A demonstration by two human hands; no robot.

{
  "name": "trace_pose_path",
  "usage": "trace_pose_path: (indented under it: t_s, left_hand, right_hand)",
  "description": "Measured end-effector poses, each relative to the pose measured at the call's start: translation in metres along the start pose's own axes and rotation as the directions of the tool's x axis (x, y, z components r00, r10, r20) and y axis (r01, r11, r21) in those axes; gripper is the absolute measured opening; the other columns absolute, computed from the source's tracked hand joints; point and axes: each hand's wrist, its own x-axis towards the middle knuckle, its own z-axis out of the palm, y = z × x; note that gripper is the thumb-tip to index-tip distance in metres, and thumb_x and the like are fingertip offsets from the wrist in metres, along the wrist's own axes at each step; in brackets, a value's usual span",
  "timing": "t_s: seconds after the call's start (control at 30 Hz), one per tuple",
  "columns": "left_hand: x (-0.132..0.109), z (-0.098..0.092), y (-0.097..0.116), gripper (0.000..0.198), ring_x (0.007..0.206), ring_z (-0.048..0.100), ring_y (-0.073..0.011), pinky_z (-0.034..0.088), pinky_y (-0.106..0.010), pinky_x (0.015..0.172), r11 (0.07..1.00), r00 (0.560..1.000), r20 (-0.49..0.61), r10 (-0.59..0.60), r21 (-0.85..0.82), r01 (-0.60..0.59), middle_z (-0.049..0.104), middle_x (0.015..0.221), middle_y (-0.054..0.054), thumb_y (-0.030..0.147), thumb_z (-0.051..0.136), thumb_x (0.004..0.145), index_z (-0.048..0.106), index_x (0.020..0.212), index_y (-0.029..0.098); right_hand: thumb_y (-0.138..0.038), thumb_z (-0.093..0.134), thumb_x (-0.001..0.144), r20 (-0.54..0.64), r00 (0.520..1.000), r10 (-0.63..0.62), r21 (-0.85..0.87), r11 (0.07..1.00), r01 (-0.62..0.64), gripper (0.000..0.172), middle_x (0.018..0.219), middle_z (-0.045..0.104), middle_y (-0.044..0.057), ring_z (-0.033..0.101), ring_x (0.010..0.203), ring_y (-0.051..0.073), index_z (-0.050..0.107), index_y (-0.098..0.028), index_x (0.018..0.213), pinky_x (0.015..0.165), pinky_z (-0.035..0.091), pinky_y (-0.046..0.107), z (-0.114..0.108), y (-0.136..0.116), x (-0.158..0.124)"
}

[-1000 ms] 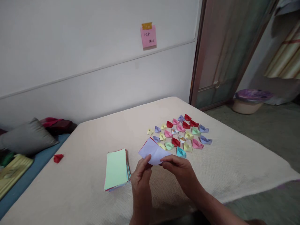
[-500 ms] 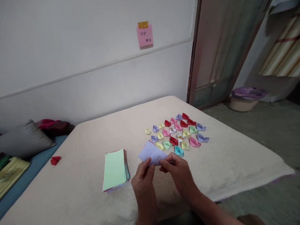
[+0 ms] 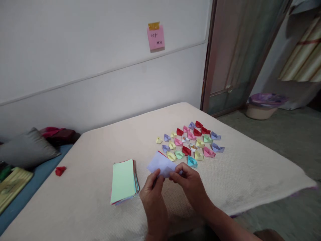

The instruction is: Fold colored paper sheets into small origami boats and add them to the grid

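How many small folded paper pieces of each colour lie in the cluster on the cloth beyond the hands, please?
Yellow pieces: 6
Purple pieces: 5
Red pieces: 5
Pink pieces: 4
Green pieces: 2
White patterned pieces: 2
Turquoise pieces: 1
Total: 25, as well as their small size lets me tell.
Not counted: the lilac sheet held by the left hand and right hand.

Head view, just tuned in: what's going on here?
A person pinches a pale purple sheet of paper between both hands, left hand and right hand, just above the cream cloth. A stack of coloured paper lies to its left; a cluster of small folded paper boats sits beyond it.
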Motion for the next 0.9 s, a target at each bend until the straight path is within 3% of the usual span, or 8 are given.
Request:
trace_pose_path:
  t_s: [0.2,0.43,0.73,0.9]
  left_hand:
    - [-0.0019,0.0016,-0.0017,0.025,0.091,0.063,-0.0212,0.049,-0.03,0.081,1.0,1.0,-0.008,0.013,0.024,-0.012,0.071,0.096,-0.007,0.027,0.069,0.071,0.072,0.093,0.016]
    - [-0.002,0.002,-0.0022,0.022,0.094,0.062,-0.0205,0.047,-0.028,0.083,0.996,0.999,-0.009,0.04,0.085,-0.039,0.071,0.096,-0.006,0.026,0.067,0.072,0.072,0.092,0.017]
    - [-0.0007,0.0007,-0.0087,0.014,0.075,0.057,-0.015,0.045,-0.024,0.07,0.99,0.988,0.096,0.119,0.067,-0.125,0.063,0.078,0.0,0.025,0.066,0.074,0.067,0.086,0.018]
    - [-0.0021,0.0022,-0.0071,0.012,0.069,0.054,-0.0131,0.044,-0.023,0.066,0.996,0.994,0.063,0.087,0.014,-0.088,0.059,0.072,0.002,0.022,0.068,0.071,0.062,0.081,0.018]
  right_hand:
    - [-0.024,0.067,0.071,-0.016,0.999,0.051,0.094,0.994,-0.049,0.024,0.052,0.055,-0.006,0.057,0.056,0.014,0.047,-0.021,0.06,0.057,0.043,0.024,0.001,0.0008,0.0]
    - [-0.023,0.068,0.07,-0.059,0.997,0.048,0.059,0.997,-0.044,0.024,0.05,0.053,-0.006,0.057,0.052,0.014,0.046,-0.021,0.061,0.053,0.043,0.024,0.0021,0.005,-0.0001]
    - [-0.024,0.067,0.071,-0.053,0.998,0.024,0.002,1.0,-0.023,0.026,0.052,0.051,-0.007,0.058,0.052,0.014,0.044,-0.022,0.061,0.053,0.043,0.023,0.0024,0.0047,-0.0016]
    - [-0.017,0.067,0.068,-0.053,0.998,0.02,-0.018,1.0,-0.021,0.021,0.059,0.054,-0.008,0.058,0.054,0.013,0.048,-0.023,0.078,0.053,0.045,0.023,0.004,0.002,-0.0026]
